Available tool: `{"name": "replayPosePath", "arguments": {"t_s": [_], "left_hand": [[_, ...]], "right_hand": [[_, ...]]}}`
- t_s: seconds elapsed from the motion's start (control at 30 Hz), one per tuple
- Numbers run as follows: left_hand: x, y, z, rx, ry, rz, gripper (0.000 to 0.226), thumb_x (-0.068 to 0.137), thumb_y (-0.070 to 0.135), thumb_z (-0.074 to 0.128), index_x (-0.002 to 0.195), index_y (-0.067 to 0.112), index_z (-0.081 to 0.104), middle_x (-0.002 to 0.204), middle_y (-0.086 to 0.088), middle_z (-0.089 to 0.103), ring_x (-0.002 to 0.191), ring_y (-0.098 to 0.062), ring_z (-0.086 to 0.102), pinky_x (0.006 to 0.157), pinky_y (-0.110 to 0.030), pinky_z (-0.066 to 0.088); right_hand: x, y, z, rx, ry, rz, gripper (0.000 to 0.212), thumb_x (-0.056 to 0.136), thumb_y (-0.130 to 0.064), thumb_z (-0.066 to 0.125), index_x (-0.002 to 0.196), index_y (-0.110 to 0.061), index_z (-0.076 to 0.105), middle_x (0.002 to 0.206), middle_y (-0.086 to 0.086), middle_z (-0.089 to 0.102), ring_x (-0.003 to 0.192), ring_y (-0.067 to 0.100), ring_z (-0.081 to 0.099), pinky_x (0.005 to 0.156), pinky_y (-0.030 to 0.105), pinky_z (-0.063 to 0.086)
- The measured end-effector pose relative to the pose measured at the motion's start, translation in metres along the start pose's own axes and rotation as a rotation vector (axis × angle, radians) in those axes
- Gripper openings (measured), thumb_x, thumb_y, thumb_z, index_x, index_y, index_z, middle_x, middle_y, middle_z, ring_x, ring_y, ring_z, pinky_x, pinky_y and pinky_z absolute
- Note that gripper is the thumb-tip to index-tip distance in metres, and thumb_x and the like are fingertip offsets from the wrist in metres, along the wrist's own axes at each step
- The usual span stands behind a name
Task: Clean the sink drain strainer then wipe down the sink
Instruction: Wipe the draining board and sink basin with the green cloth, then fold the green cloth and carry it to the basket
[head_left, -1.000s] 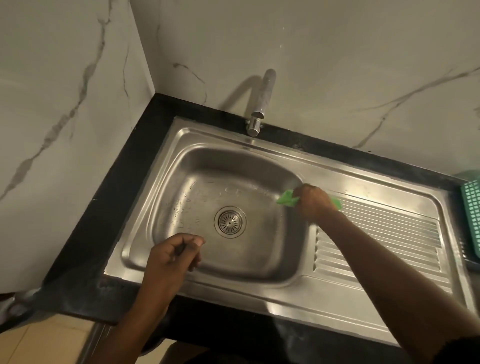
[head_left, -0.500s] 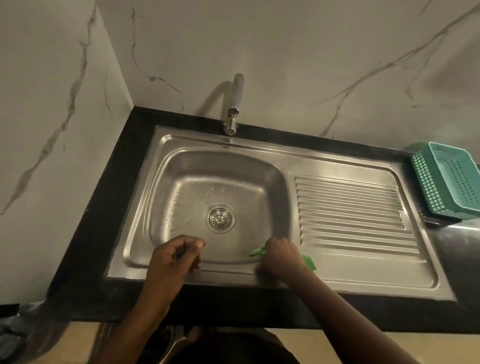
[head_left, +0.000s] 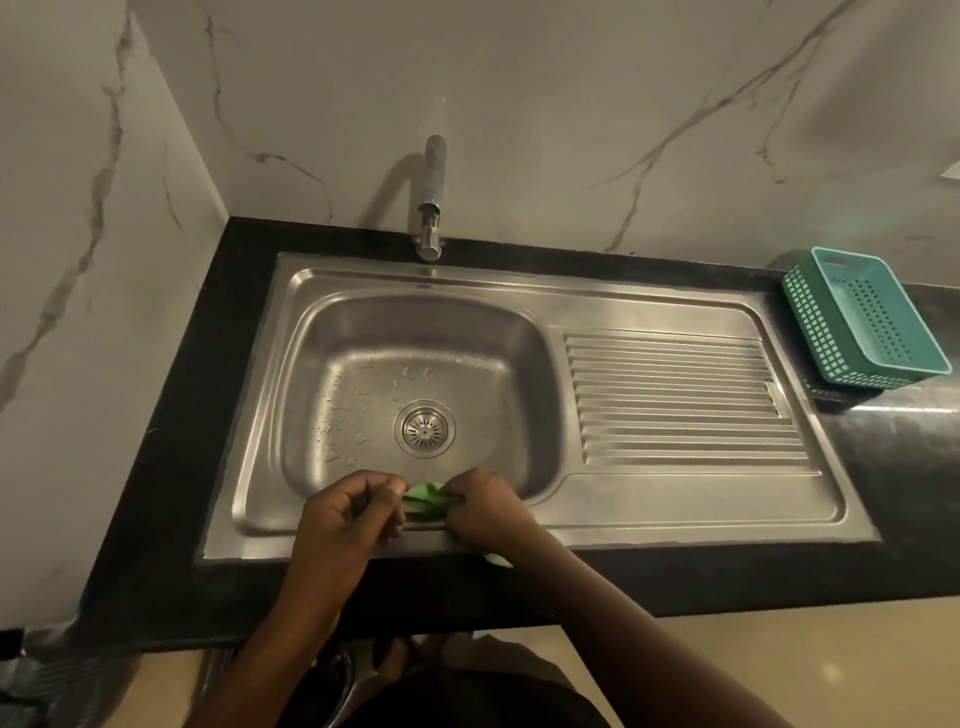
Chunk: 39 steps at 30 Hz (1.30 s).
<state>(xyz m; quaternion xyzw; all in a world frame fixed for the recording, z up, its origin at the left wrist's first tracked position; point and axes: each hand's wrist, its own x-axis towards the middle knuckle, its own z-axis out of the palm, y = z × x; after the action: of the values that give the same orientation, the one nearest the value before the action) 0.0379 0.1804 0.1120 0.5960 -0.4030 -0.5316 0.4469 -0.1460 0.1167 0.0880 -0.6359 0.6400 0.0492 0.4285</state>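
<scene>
Head view: both hands at front rim of sink (head_left: 519, 530). Left hand (head_left: 348, 512) and right hand (head_left: 480, 512) fingers clenched on green cloth (head_left: 423, 494) between them. Drain strainer (head_left: 424, 429) seated in basin floor.

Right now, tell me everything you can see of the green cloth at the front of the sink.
The green cloth is a small, bright green, soft-looking piece, crumpled and mostly hidden. It sits at the sink's front rim, at the near edge of the basin. The left hand pinches one end and the right hand closes over the other, so only a bunched strip shows between them. A small green tip also pokes out under the right wrist. Its full shape, and whether it is wet, cannot be told.
</scene>
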Motion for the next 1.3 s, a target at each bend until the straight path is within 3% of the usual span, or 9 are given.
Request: {"name": "replayPosePath", "arguments": {"t_s": [0.07,0.23,0.43,0.53,0.67,0.77,1.07,1.2,1.3], "left_hand": [[-0.001,0.001,0.002,-0.003,-0.014,0.003,0.019,0.1,0.014,0.068,0.089,0.023,0.081,0.071,-0.008,0.071,0.064,-0.011,0.066,0.064,-0.022,0.058],[-0.002,0.004,0.011,-0.009,-0.023,0.014,0.019,0.1,0.013,0.068,0.088,0.02,0.081,0.07,-0.008,0.07,0.063,-0.012,0.065,0.064,-0.022,0.058],[0.0,0.004,0.033,0.018,-0.073,0.028,0.018,0.1,0.017,0.068,0.089,0.024,0.08,0.072,-0.007,0.072,0.065,-0.012,0.066,0.065,-0.025,0.06],[0.0,0.007,0.05,0.027,-0.09,0.04,0.014,0.1,0.022,0.07,0.091,0.025,0.08,0.073,-0.008,0.073,0.066,-0.014,0.068,0.066,-0.026,0.061],[-0.006,0.015,0.081,0.006,-0.115,0.026,0.027,0.083,0.052,0.073,0.096,0.029,0.081,0.077,-0.007,0.075,0.068,-0.015,0.072,0.066,-0.026,0.062],[-0.018,0.02,0.116,0.032,-0.135,0.044,0.031,0.08,0.056,0.072,0.096,0.031,0.081,0.078,-0.007,0.076,0.069,-0.013,0.071,0.064,-0.026,0.06],[-0.056,0.047,0.235,0.028,-0.268,0.074,0.026,0.089,0.037,0.079,0.115,0.044,0.078,0.112,0.002,0.079,0.101,-0.017,0.077,0.076,-0.03,0.064],[-0.068,0.059,0.273,0.098,-0.233,0.063,0.068,0.075,0.059,0.079,0.138,0.038,0.063,0.125,0.009,0.072,0.114,-0.013,0.072,0.094,-0.041,0.063],[-0.075,0.062,0.292,0.159,-0.172,0.087,0.058,0.077,0.06,0.079,0.129,0.034,0.067,0.116,0.01,0.076,0.109,-0.011,0.073,0.092,-0.047,0.063]], "right_hand": [[-0.004,0.006,-0.002,0.241,-0.035,-0.032,0.033,0.092,-0.007,0.062,0.122,-0.011,0.076,0.115,0.011,0.076,0.107,0.023,0.069,0.095,0.031,0.052],[-0.025,0.029,-0.018,1.283,-0.077,0.046,0.02,0.096,0.001,0.06,0.111,-0.002,0.073,0.093,0.012,0.074,0.08,0.02,0.07,0.071,0.028,0.059],[-0.063,0.084,-0.062,1.731,0.043,-0.029,0.051,0.095,-0.017,0.06,0.144,-0.007,0.052,0.128,0.022,0.058,0.104,0.032,0.063,0.101,0.049,0.047],[-0.082,0.119,-0.074,1.855,0.063,-0.021,0.052,0.101,-0.019,0.053,0.151,-0.005,0.047,0.137,0.022,0.054,0.113,0.034,0.061,0.115,0.054,0.037],[-0.111,0.152,-0.086,1.856,0.062,0.054,0.052,0.102,-0.03,0.059,0.145,-0.001,0.056,0.129,0.022,0.065,0.108,0.034,0.07,0.093,0.047,0.059],[-0.129,0.168,-0.093,1.829,0.091,0.066,0.052,0.095,-0.026,0.068,0.141,-0.002,0.061,0.125,0.022,0.069,0.102,0.034,0.073,0.082,0.045,0.061],[-0.161,0.186,-0.137,1.651,-0.007,-0.205,0.051,0.1,-0.027,0.058,0.142,0.003,0.055,0.139,0.032,0.06,0.118,0.038,0.063,0.099,0.047,0.056],[-0.182,0.198,-0.158,1.358,0.047,-0.317,0.038,0.104,-0.01,0.047,0.138,-0.002,0.061,0.136,0.025,0.065,0.122,0.039,0.063,0.104,0.05,0.051],[-0.191,0.211,-0.165,1.246,0.147,-0.314,0.035,0.1,0.001,0.057,0.132,-0.005,0.068,0.132,0.015,0.07,0.125,0.039,0.064,0.109,0.054,0.05]]}}
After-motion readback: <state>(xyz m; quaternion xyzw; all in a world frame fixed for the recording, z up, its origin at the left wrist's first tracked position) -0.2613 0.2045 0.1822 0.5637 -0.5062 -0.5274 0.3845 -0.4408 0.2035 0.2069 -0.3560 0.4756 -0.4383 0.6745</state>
